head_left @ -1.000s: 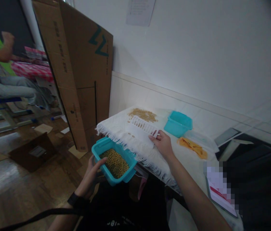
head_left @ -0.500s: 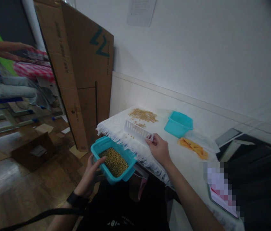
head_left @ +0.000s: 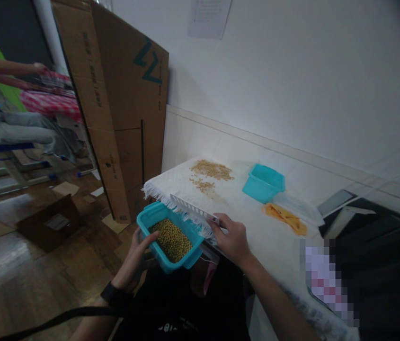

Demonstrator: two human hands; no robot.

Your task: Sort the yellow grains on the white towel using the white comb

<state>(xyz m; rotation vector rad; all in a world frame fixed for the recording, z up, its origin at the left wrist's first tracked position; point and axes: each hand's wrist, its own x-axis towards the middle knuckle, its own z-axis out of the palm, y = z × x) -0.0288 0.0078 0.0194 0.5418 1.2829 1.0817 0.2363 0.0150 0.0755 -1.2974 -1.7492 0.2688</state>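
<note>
My left hand (head_left: 137,255) grips the near left rim of a turquoise plastic tub (head_left: 167,265), thumb over the edge. Soybeans (head_left: 171,239) cover the tub's bottom. It is held just below the fringed edge of a white cloth (head_left: 171,180) on the table. Pinched by its right end in my right hand (head_left: 231,237) is a slotted white plastic strip (head_left: 193,207), which lies along the cloth's edge above the tub. Farther back on the cloth, more soybeans (head_left: 212,169) lie in a loose patch, with a smaller scatter (head_left: 203,183) nearer me.
A second turquoise tub (head_left: 264,182) stands on the table at right, beside a clear plastic lid (head_left: 302,207) and an orange cloth (head_left: 285,219). A tall cardboard box (head_left: 128,109) rises at left. Beyond it sits another person (head_left: 8,94).
My right hand has drawn the slotted strip toward me, from the middle of the cloth to its fringed edge. The tub in my left hand has shifted slightly right.
</note>
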